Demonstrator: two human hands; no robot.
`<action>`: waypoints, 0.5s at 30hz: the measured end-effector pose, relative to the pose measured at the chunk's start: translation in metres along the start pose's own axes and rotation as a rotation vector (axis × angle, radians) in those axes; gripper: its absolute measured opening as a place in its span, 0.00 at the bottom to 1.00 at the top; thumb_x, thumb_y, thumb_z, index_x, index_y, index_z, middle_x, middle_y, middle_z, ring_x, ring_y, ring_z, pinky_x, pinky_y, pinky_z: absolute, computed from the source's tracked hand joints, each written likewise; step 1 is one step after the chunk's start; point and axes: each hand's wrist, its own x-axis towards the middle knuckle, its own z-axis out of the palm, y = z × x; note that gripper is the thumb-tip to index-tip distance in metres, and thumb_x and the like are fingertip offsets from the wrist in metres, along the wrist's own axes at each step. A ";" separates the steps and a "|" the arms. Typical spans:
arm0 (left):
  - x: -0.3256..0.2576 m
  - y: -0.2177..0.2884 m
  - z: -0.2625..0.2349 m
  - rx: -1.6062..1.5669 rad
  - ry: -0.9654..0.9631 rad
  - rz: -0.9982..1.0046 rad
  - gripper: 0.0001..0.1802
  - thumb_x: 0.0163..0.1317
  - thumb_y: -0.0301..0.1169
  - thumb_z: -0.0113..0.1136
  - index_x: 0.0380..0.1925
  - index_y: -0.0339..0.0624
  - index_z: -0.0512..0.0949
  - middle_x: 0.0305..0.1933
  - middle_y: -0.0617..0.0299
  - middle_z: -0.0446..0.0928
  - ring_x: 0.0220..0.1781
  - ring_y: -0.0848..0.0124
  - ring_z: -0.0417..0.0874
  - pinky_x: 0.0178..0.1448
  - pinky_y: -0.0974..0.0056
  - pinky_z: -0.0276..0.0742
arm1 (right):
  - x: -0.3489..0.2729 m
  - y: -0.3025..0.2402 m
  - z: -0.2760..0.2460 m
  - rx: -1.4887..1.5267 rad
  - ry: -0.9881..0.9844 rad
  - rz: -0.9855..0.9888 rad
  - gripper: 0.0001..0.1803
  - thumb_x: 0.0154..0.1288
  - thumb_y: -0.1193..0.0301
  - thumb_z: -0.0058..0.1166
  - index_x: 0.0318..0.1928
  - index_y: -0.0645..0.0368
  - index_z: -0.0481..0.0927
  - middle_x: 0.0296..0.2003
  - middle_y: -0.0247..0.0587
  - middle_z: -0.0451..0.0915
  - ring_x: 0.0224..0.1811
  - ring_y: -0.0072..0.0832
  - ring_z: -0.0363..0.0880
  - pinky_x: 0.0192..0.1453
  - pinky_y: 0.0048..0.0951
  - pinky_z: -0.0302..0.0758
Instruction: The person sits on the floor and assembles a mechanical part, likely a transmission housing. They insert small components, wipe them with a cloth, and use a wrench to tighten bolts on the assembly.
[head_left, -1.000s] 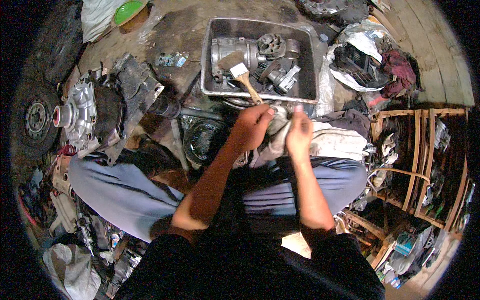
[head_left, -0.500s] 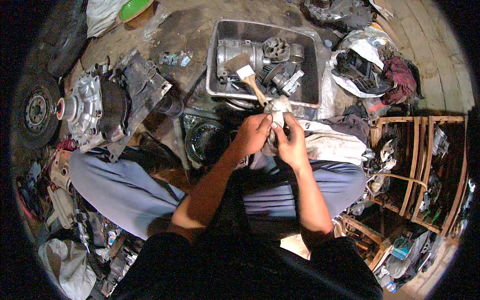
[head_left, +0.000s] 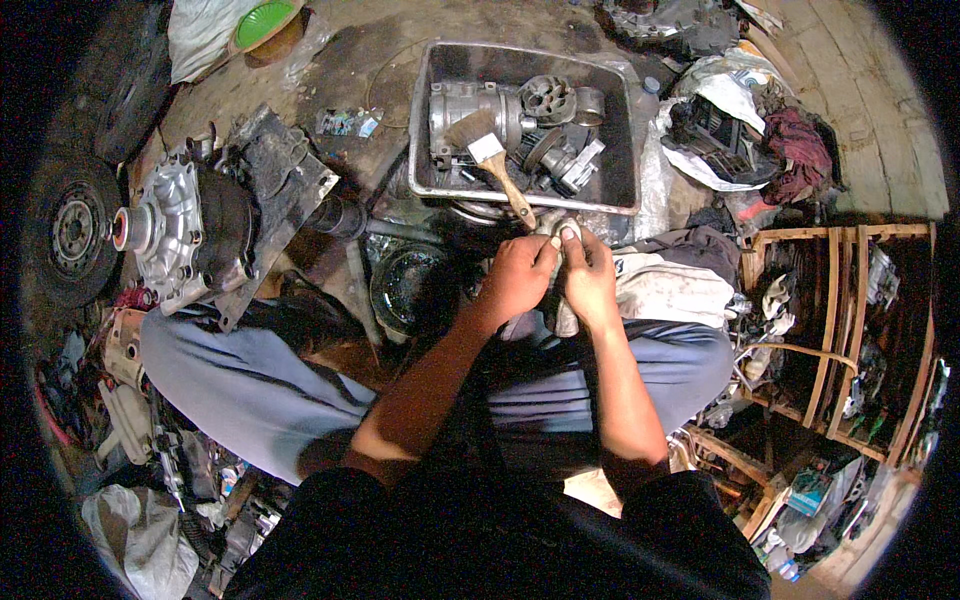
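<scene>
Over my lap, my left hand (head_left: 521,275) and my right hand (head_left: 590,280) are closed on a bunched, stained pale rag (head_left: 566,318). Both thumbs press side by side at its top, and a fold hangs below the fingers. Whether the rag wraps anything, I cannot tell. Just beyond my hands, a paintbrush (head_left: 512,190) with a wooden handle leans across the near rim of a grey tub (head_left: 425,120). Inside the tub lie a cylindrical metal housing (head_left: 462,108), a round part with several holes (head_left: 548,99) and other metal pieces.
A large gearbox-like assembly (head_left: 165,225) stands at the left, near a wheel (head_left: 72,228). A dark round pan (head_left: 410,285) sits left of my hands. Pale cloth (head_left: 670,290) lies over my right knee. Further right are a wooden rack (head_left: 835,330) and a white sack (head_left: 715,175) holding parts.
My hands have drawn closer together, thumbs now side by side. The rag is bunched tighter, with less of it showing above my fingers and a fold hanging below.
</scene>
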 end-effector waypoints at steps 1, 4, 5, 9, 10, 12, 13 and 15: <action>0.000 0.003 0.002 0.006 0.027 0.010 0.14 0.69 0.32 0.52 0.29 0.32 0.76 0.28 0.40 0.78 0.34 0.40 0.80 0.37 0.46 0.72 | 0.002 0.006 0.001 0.062 0.034 0.055 0.20 0.74 0.61 0.49 0.44 0.71 0.80 0.35 0.58 0.83 0.37 0.39 0.80 0.46 0.38 0.74; 0.001 -0.010 0.015 -0.013 0.087 0.139 0.14 0.70 0.33 0.51 0.30 0.32 0.76 0.27 0.41 0.77 0.31 0.40 0.79 0.36 0.47 0.72 | 0.022 0.069 -0.004 0.286 0.162 0.302 0.22 0.75 0.59 0.49 0.41 0.70 0.81 0.31 0.44 0.81 0.34 0.29 0.72 0.43 0.36 0.70; 0.002 -0.009 0.015 -0.023 0.052 0.094 0.15 0.71 0.34 0.51 0.30 0.32 0.76 0.26 0.45 0.77 0.30 0.49 0.77 0.36 0.51 0.72 | 0.027 0.077 -0.005 0.510 0.284 0.291 0.22 0.76 0.59 0.48 0.40 0.70 0.81 0.29 0.43 0.79 0.33 0.29 0.70 0.41 0.36 0.69; 0.002 0.004 -0.008 -0.045 -0.017 -0.036 0.17 0.73 0.35 0.51 0.30 0.32 0.76 0.24 0.55 0.76 0.27 0.68 0.73 0.36 0.59 0.71 | 0.017 0.030 -0.015 0.130 0.236 -0.071 0.20 0.75 0.62 0.49 0.43 0.71 0.80 0.36 0.47 0.84 0.42 0.33 0.79 0.53 0.35 0.73; 0.002 0.003 -0.008 -0.055 -0.012 -0.039 0.17 0.73 0.35 0.51 0.31 0.32 0.77 0.24 0.55 0.76 0.27 0.68 0.73 0.36 0.59 0.72 | 0.011 0.022 -0.012 0.113 0.156 -0.119 0.16 0.74 0.65 0.51 0.41 0.69 0.80 0.34 0.40 0.82 0.38 0.28 0.76 0.48 0.31 0.72; 0.005 0.000 -0.002 -0.019 0.155 0.185 0.16 0.74 0.36 0.50 0.37 0.33 0.79 0.24 0.57 0.75 0.27 0.70 0.73 0.37 0.60 0.72 | 0.005 0.017 0.008 0.143 0.065 -0.297 0.11 0.71 0.69 0.55 0.38 0.67 0.79 0.30 0.34 0.80 0.36 0.22 0.72 0.45 0.27 0.70; 0.003 -0.004 -0.001 -0.048 0.122 0.111 0.16 0.74 0.35 0.50 0.38 0.33 0.79 0.25 0.58 0.76 0.27 0.70 0.74 0.37 0.61 0.73 | 0.004 0.021 0.014 0.099 0.081 -0.284 0.11 0.71 0.70 0.55 0.37 0.67 0.79 0.30 0.35 0.80 0.36 0.22 0.72 0.45 0.27 0.71; -0.001 -0.007 -0.002 -0.108 0.062 -0.038 0.15 0.74 0.35 0.50 0.42 0.32 0.79 0.25 0.59 0.76 0.28 0.71 0.74 0.38 0.62 0.73 | 0.003 0.017 0.007 0.100 0.019 -0.211 0.11 0.70 0.69 0.56 0.38 0.67 0.80 0.31 0.34 0.81 0.36 0.21 0.72 0.45 0.26 0.70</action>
